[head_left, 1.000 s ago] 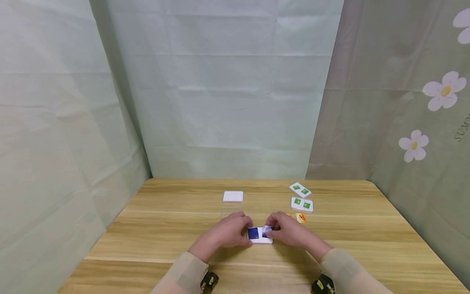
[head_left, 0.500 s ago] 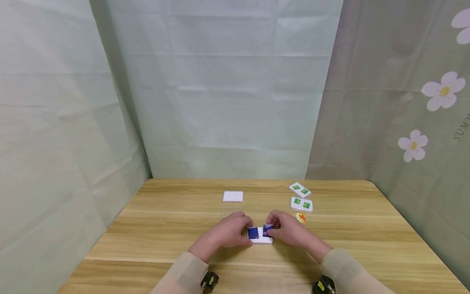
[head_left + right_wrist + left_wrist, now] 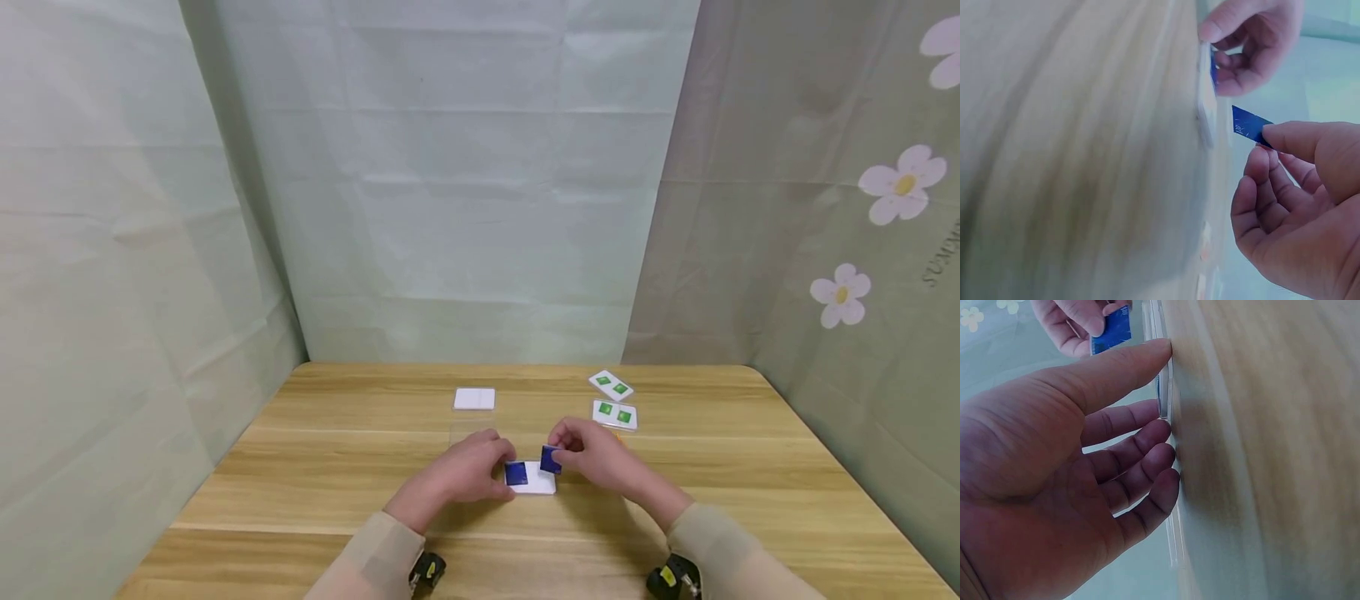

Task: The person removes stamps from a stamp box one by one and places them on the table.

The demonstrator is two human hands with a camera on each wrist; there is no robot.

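Observation:
A white rectangular card (image 3: pixel 542 484) lies on the table, a dark blue square (image 3: pixel 516 473) on its left half. My left hand (image 3: pixel 472 467) holds it at the left end, thumb on the near edge and fingers on the far edge. Between thumb and fingertips, my right hand (image 3: pixel 596 455) pinches a second blue square card (image 3: pixel 550 459), which is tilted and raised over the card's right end. The right wrist view shows this blue card (image 3: pixel 1249 125) clear of the white one (image 3: pixel 1207 106), with small light lettering on it.
Farther back lies a blank white card (image 3: pixel 475 399), with a clear plastic sheet (image 3: pixel 463 430) in front of it. Two white cards with green squares (image 3: pixel 611 385) (image 3: pixel 614 414) lie behind my right hand, which mostly hides an orange piece. Cloth (image 3: pixel 480 208) hangs round the wooden table (image 3: pixel 360 467).
My right hand has lifted the blue square card off the white card's right half and moved slightly up and right. My left hand has stayed in place.

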